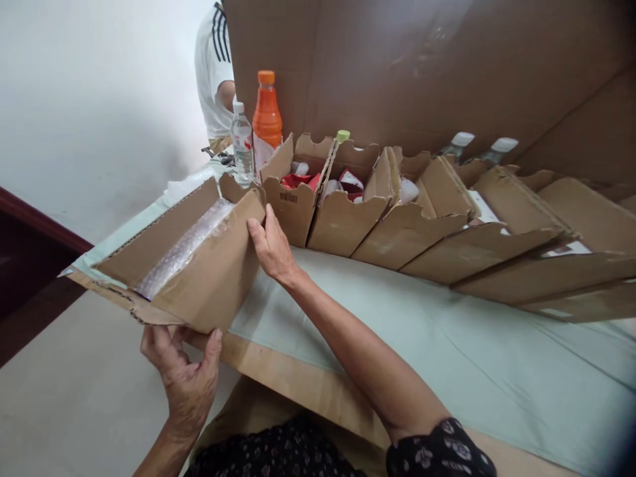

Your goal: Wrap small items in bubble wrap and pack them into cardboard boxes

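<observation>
A narrow, open-topped cardboard box (213,271) is between my two hands at the left end of the table, slightly tilted. Inside it lies something wrapped in bubble wrap (183,248). My left hand (183,371) grips the box's near lower end, thumb on the side and fingers beneath the flap. With thumb and fingertips, my right hand (272,245) holds the far upper corner. Close to that corner stands another cardboard box (293,215) with red packets (301,180) in it.
Several similar cardboard boxes (417,232) stand in a row on the green-covered table (397,318). Behind them are a water bottle (242,146), an orange drink bottle (267,112) and a tall cardboard panel (397,66). A person in a white sleeve (218,59) is beyond.
</observation>
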A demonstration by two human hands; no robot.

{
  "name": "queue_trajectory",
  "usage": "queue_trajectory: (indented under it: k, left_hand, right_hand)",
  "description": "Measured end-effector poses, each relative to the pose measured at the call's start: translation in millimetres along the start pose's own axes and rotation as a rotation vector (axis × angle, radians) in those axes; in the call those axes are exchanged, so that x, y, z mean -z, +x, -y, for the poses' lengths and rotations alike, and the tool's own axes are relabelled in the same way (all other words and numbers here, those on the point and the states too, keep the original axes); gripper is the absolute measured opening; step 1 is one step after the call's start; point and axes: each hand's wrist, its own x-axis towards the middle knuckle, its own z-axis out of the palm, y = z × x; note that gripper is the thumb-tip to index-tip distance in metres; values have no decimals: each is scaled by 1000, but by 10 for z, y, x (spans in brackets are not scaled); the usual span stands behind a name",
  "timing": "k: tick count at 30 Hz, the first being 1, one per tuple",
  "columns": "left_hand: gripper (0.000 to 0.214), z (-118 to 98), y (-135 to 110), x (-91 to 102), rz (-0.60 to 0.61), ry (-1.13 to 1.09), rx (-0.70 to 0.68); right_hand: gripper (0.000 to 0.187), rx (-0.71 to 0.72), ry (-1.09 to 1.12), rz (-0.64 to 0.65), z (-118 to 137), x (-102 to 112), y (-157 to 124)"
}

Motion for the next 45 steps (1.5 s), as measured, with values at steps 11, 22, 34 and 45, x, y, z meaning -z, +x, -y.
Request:
queue_trajectory:
  k: [11,22,34,45]
  left_hand:
    - [92,-3,168,-361,8,-58,0]
    - [86,93,1164,-1189,237,-88,-56]
    - [49,253,1317,-1455,562,-9,-24]
    - [76,604,2320,-1274,407,656,199]
  right_hand:
    - [66,4,-51,46,-299,-241,-282]
    - [44,-69,-64,29,-551,-271,-434]
    - [35,-65,70,-117,-690,-284,-381]
    - [33,-46,118,-161,-804,-360,-376]
